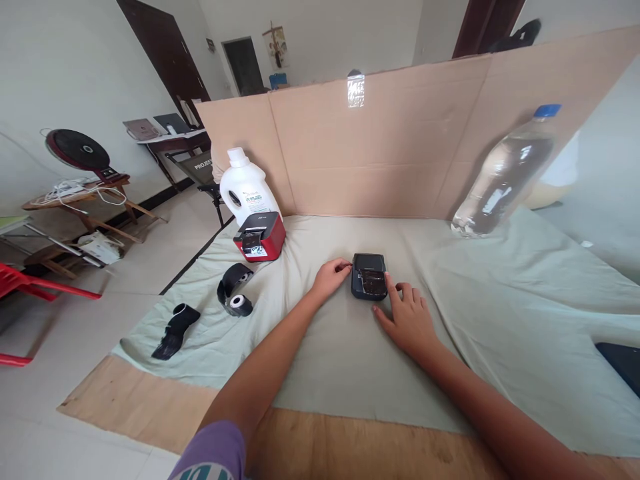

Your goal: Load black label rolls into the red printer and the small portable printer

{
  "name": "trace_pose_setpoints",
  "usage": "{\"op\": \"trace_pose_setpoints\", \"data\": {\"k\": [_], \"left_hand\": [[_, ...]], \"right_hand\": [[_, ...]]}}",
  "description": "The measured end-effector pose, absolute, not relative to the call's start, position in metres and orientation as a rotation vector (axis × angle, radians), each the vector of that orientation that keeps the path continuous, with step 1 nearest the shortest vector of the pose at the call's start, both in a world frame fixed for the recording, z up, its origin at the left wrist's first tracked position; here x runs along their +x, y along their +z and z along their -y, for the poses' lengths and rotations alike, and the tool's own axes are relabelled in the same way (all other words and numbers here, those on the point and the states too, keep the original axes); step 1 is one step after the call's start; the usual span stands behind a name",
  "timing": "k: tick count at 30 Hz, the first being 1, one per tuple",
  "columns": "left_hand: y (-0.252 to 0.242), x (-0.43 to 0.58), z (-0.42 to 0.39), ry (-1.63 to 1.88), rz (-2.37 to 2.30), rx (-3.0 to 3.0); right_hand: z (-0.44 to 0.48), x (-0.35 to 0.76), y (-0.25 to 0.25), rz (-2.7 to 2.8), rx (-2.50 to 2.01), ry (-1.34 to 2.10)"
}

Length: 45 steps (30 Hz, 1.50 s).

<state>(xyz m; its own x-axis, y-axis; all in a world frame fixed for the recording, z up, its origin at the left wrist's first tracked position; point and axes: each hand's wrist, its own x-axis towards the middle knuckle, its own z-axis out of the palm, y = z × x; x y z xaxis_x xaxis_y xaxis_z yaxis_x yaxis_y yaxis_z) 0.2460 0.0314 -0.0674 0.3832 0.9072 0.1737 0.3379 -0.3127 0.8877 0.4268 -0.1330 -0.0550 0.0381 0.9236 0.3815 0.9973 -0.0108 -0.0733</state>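
Note:
A small black portable label printer [369, 262] lies on the cloth in front of me, with a glossy dark strip [373, 283] across its near half. My left hand [331, 278] is at the printer's left side, fingertips pressed together; what they pinch, if anything, is too small to make out. On the other side, my right hand [407, 313] has its fingers apart, the index finger touching the printer's right edge and the thumb near its front corner.
A red and black label printer [270, 237] stands at the left before a white detergent bottle [249, 187]. Curled black label rolls [239, 305] lie nearer. A large clear bottle [507, 177] leans at the right. Cardboard [365, 153] walls the back; a dark flat object [623, 363] lies far right.

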Motion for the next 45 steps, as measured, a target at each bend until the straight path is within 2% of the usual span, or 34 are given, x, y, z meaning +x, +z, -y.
{"op": "trace_pose_setpoints", "data": {"k": [13, 30, 45], "left_hand": [[-0.056, 0.248, -0.039, 0.744, -1.120, 1.699], [-0.002, 0.247, -0.049, 0.352, -1.124, 1.638], [0.006, 0.249, -0.042, 0.312, -1.142, 1.637]], "right_hand": [[0.133, 0.427, -0.050, 2.006, -1.968, -0.269], [0.132, 0.431, -0.049, 2.092, -1.841, -0.224], [0.134, 0.433, -0.055, 2.076, -1.747, -0.212]]}}
